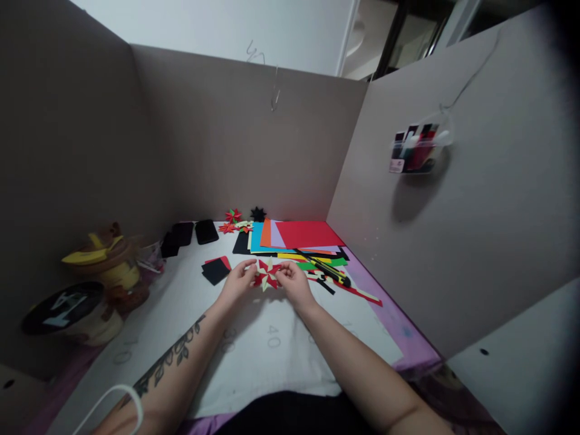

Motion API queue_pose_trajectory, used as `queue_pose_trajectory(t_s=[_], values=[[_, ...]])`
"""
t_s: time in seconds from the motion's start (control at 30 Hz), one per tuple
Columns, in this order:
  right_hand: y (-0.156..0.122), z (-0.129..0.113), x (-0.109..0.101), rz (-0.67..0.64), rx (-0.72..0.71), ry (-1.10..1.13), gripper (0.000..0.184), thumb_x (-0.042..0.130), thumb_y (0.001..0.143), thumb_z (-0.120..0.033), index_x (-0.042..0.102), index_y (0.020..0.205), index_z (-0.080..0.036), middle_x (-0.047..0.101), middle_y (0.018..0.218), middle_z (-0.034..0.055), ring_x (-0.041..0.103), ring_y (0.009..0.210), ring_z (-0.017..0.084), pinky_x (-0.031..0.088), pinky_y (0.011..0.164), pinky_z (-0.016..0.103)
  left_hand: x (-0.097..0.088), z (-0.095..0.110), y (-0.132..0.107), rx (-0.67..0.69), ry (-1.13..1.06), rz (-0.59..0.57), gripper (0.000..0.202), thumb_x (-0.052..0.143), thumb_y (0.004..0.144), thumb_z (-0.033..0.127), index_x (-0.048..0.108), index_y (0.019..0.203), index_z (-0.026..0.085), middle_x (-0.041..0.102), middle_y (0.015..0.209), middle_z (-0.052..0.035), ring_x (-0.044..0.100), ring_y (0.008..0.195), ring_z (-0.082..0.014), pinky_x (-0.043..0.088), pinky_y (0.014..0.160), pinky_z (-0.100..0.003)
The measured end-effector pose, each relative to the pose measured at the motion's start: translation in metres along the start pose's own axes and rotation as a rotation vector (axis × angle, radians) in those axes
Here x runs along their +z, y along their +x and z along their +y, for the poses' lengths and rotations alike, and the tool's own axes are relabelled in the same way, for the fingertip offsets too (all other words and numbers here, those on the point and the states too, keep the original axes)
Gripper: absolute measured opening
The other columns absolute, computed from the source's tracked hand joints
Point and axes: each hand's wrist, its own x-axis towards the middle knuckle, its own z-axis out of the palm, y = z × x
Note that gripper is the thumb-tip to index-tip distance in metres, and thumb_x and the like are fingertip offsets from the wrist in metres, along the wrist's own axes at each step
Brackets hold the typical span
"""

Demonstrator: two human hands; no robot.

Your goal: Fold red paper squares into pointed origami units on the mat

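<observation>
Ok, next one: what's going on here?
A person holds a red and pale-yellow folded star above a white work surface, gripping opposite sides of it with the fingers of the left hand and right hand. Black and red squares lie near the left hand. A black-and-yellow cutter lies beyond the right hand, in front of a stack of coloured sheets. More stars, including a black one, sit at the back.

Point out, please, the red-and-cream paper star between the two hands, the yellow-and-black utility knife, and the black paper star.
Red-and-cream paper star (268, 274): head view, on its centre.
Yellow-and-black utility knife (333, 273): head view, on its handle.
Black paper star (258, 214): head view, on its middle.
</observation>
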Motion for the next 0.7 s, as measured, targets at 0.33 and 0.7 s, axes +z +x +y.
queue_pose_trajectory(t_s=[0.33, 0.7], values=[[0.003, 0.001, -0.006, -0.020, 0.059, 0.019, 0.025, 0.060, 0.072, -0.040, 0.056, 0.074, -0.016, 0.051, 0.060, -0.0035, 0.045, 0.052, 0.009, 0.037, 0.049, 0.020, -0.009, -0.008, 0.006, 0.080, 0.154, 0.033, 0.024, 0.065, 0.064, 0.036, 0.059, 0.070, 0.013, 0.059, 0.056, 0.0016, 0.050, 0.047, -0.0081, 0.038, 0.047, -0.018], [0.007, 0.004, -0.005, -0.119, 0.239, -0.038, 0.028, 0.063, 0.069, -0.042, 0.051, 0.066, -0.017, 0.049, 0.052, -0.0055, 0.042, 0.042, 0.007, 0.032, 0.040, 0.018, -0.009, 0.004, -0.006, 0.424, 0.311, 0.152, 0.022, 0.053, 0.079, 0.027, 0.058, 0.097, 0.015, 0.068, 0.079, -0.0057, 0.064, 0.072, -0.0163, 0.050, 0.066, -0.027]])
